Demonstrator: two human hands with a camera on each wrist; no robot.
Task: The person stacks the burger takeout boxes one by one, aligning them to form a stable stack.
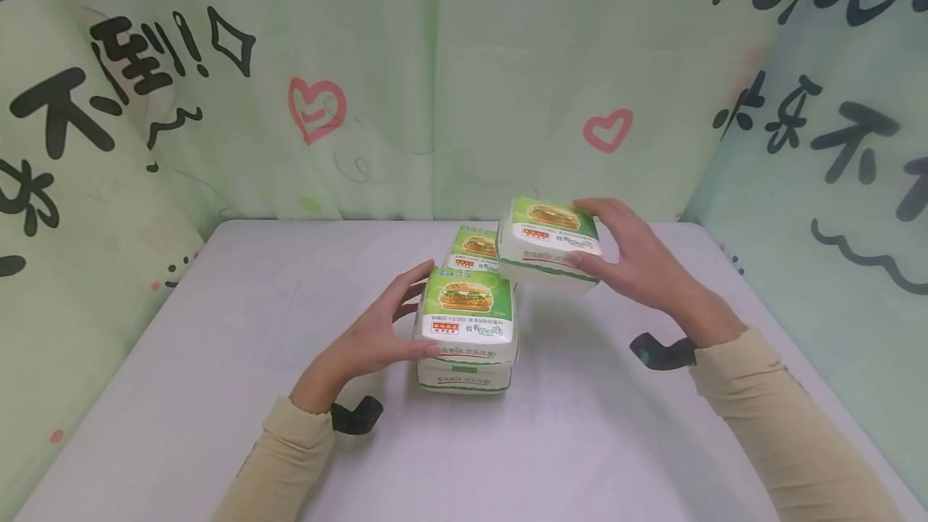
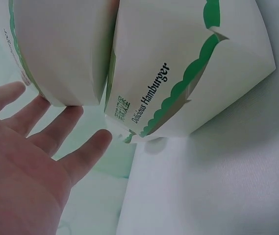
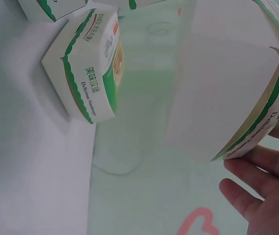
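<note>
Right hand (image 1: 641,260): grasps the lifted burger box (image 1: 548,242).
Left hand (image 1: 370,337): released, fingers flat against the front box (image 1: 466,329).
Risk: the carton may slip, toppling the rear box (image 1: 474,249).

I see three burger boxes of thin white card: the near box (image 1: 466,330), the far box (image 1: 474,248) and the lifted box (image 1: 548,244), each with a smooth, faintly glossy printed lid. The table (image 1: 217,361) looks matt and smooth. The backdrop (image 1: 435,63) reads as soft printed cloth. My sleeves (image 1: 768,417) are matt knit fabric.
</note>
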